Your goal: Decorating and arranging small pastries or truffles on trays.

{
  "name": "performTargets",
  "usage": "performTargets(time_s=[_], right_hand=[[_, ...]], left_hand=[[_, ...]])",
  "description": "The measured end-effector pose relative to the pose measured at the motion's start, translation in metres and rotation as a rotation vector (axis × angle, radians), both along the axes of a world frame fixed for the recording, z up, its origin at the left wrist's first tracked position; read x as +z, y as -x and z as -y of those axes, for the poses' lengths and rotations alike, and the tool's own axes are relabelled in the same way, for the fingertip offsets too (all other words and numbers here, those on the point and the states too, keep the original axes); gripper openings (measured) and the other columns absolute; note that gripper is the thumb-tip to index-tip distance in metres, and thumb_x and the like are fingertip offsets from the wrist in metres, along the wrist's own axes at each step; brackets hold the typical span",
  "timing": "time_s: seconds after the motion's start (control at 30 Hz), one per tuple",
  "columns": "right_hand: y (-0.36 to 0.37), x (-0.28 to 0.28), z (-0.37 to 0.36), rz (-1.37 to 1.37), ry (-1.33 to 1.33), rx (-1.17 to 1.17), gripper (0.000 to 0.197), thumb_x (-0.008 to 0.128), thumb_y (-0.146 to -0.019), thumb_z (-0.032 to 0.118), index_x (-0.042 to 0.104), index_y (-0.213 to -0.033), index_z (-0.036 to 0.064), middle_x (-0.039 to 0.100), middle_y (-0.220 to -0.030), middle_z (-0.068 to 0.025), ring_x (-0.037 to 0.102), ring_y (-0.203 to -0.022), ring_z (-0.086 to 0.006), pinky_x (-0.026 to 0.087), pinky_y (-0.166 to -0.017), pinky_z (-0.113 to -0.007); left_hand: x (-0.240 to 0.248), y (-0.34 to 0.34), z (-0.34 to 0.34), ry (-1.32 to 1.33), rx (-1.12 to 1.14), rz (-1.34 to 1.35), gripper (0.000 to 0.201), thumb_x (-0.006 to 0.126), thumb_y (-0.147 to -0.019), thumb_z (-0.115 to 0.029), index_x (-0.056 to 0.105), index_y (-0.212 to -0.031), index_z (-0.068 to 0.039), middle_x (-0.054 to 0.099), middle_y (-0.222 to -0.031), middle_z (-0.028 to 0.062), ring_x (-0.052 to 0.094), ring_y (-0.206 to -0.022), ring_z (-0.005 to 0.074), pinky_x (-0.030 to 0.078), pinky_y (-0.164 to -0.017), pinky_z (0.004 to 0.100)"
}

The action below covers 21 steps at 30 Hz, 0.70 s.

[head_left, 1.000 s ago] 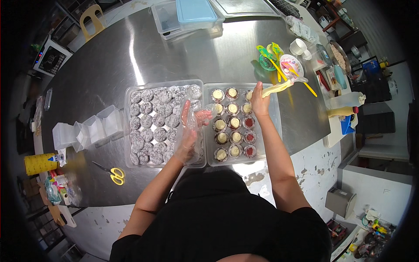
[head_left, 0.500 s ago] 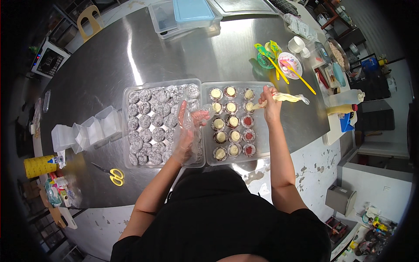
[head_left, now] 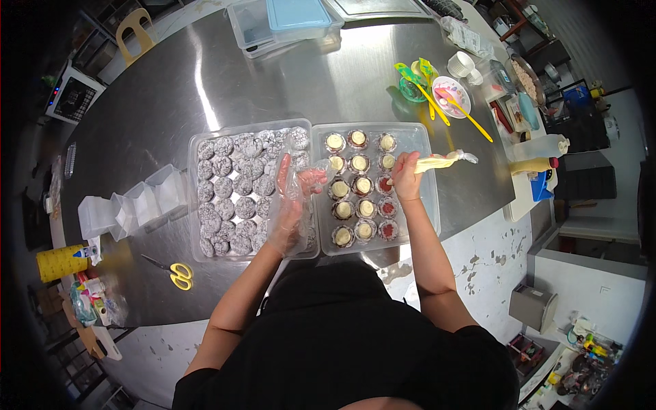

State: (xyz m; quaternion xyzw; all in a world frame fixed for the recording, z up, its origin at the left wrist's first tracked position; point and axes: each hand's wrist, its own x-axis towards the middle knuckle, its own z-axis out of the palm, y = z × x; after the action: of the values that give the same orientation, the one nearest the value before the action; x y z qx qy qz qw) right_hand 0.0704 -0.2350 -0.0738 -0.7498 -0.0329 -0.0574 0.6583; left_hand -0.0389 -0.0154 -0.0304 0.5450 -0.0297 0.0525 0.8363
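Note:
My right hand point(head_left: 408, 179) is closed around a piping bag point(head_left: 437, 162) of pale yellow cream, its twisted end pointing right. The bag's tip is close above a red-centred cookie cup point(head_left: 385, 184) in the right column; whether they touch I cannot tell. These cups stand in rows in a clear plastic tub point(head_left: 424, 225). Most carry a round dab of cream; the nearer ones in the right column show red centres. My left hand point(head_left: 294, 198), in a clear plastic glove, is open with fingers spread over the right side of another tub point(head_left: 194, 198) filled with sugar-dusted crinkle cookies point(head_left: 223, 166).
White paper-lined boxes point(head_left: 137, 205) and yellow-handled scissors point(head_left: 180, 276) lie on the left of the steel table point(head_left: 150, 116). Bowls with spatulas point(head_left: 437, 102) stand at the far right. Lidded plastic tubs point(head_left: 287, 27) sit at the back edge. Bottles point(head_left: 540, 148) rest on the right-hand side table.
My right hand has moved nearer with the piping bag, from the second cup of the right column to the third. My left hand keeps its pose.

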Motion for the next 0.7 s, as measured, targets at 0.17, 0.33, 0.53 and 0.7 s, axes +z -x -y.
performTargets(time_s=[0.17,0.33,0.53,0.7], right_hand=[[-0.004,0.002,-0.006,0.106,0.119,0.038,0.060,0.023,-0.090,0.054,0.032,-0.051,0.0092,0.030,-0.047,0.0011,0.031,-0.044,-0.0085,0.025,-0.041,-0.024],[-0.007,0.000,-0.007,0.034,-0.001,0.070,0.049,0.032,-0.093,0.041,0.035,-0.057,0.0074,0.034,-0.052,0.0017,0.033,-0.048,-0.0096,0.027,-0.045,-0.026],[-0.009,-0.003,-0.006,-0.015,-0.071,0.098,0.045,0.036,-0.092,0.040,0.037,-0.061,0.0075,0.035,-0.054,0.0024,0.033,-0.049,-0.0084,0.027,-0.045,-0.024],[-0.009,-0.005,-0.007,-0.021,-0.094,0.099,0.046,0.038,-0.091,0.042,0.038,-0.060,0.0075,0.037,-0.054,0.0024,0.035,-0.050,-0.0083,0.029,-0.046,-0.024]], left_hand=[[0.001,0.001,-0.004,0.032,0.029,-0.055,0.102,0.053,-0.073,-0.062,-0.009,-0.136,-0.011,0.051,-0.114,0.0120,0.050,-0.105,0.0217,0.037,-0.088,0.0356],[-0.002,0.002,-0.004,-0.001,0.034,-0.002,0.100,0.051,-0.074,-0.063,-0.008,-0.136,-0.011,0.051,-0.115,0.0106,0.050,-0.104,0.0217,0.037,-0.088,0.0357],[0.011,0.003,0.001,0.044,0.063,-0.098,0.099,0.053,-0.072,-0.064,-0.002,-0.138,-0.015,0.049,-0.112,0.0126,0.047,-0.103,0.0228,0.033,-0.087,0.0363],[0.002,0.004,-0.003,0.035,0.068,-0.048,0.099,0.053,-0.072,-0.063,-0.001,-0.138,-0.013,0.049,-0.113,0.0127,0.047,-0.104,0.0233,0.034,-0.087,0.0365]])
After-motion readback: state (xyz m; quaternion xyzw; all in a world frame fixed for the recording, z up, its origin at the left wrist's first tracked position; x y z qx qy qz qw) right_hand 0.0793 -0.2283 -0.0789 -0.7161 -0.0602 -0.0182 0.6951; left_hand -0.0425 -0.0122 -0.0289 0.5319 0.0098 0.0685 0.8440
